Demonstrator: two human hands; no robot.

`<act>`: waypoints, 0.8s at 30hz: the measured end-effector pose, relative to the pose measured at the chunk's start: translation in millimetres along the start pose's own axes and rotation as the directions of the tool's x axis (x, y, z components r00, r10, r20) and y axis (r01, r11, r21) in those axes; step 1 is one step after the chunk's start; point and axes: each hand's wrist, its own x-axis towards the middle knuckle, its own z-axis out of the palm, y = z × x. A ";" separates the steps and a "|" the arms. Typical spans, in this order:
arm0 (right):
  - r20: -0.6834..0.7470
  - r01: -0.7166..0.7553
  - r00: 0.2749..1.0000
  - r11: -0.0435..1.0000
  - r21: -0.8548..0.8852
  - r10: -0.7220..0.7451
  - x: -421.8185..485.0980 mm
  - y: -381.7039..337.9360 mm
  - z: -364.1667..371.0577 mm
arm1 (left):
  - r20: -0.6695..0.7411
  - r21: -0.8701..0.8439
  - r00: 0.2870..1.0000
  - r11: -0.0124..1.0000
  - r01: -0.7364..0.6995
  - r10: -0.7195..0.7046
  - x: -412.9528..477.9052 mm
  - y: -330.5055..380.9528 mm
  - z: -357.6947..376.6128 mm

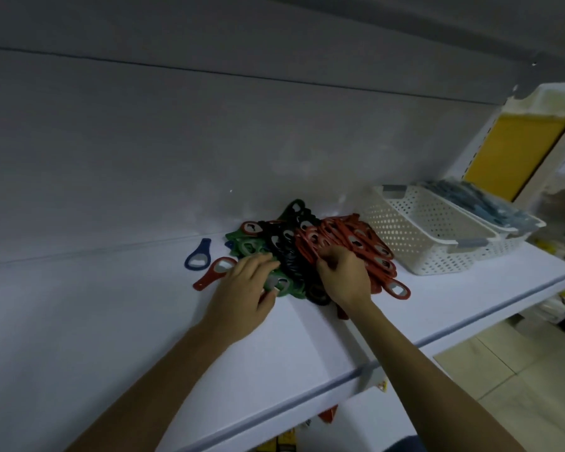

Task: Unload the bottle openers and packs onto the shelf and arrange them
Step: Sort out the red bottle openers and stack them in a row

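A heap of plastic bottle openers lies on the white shelf (111, 321): red ones (356, 239) on the right, black ones (289, 252) in the middle, green ones (242, 244) on the left. My left hand (242, 295) lies on the green openers, its thumb beside a green opener (282, 285). My right hand (343, 275) has its fingers curled into the near ends of the red row. A blue opener (198, 254) and a red opener (214, 272) lie apart to the left.
A white perforated basket (415, 233) stands right of the heap, holding no goods I can see. Behind it a second basket (503, 236) holds clear packs (477, 203). The shelf's front edge (340, 386) runs diagonally; a yellow panel (516, 148) stands at far right.
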 end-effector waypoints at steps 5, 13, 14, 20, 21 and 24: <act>-0.219 0.061 0.975 0.993 0.103 -0.037 -16.9 14.3 16.8 | -0.038 -0.016 0.999 1.000 -0.018 0.017 -1.7 -6.2 8.2; -0.266 0.041 0.963 0.999 0.029 -0.032 -21.3 10.8 13.8 | 0.078 0.066 0.997 0.998 -0.024 0.019 -9.4 -0.6 1.3; -0.317 0.076 0.946 0.997 0.015 -0.067 -24.1 6.8 11.4 | 0.068 0.064 0.998 0.998 -0.014 0.010 -10.1 0.3 -0.8; -0.225 0.276 0.945 0.947 0.162 -0.236 -52.1 -46.6 9.2 | -0.143 0.238 0.983 0.968 -0.076 0.113 -8.7 3.3 -12.2; -0.150 0.239 0.968 0.916 0.322 -0.200 -52.2 -59.9 10.9 | -0.165 0.233 0.980 0.970 -0.074 0.114 -7.4 2.4 -12.1; 0.156 -0.045 0.983 0.706 0.707 -0.094 -41.2 -88.1 15.9 | -0.236 -0.056 0.960 0.988 0.141 -0.150 -8.6 -0.4 -13.6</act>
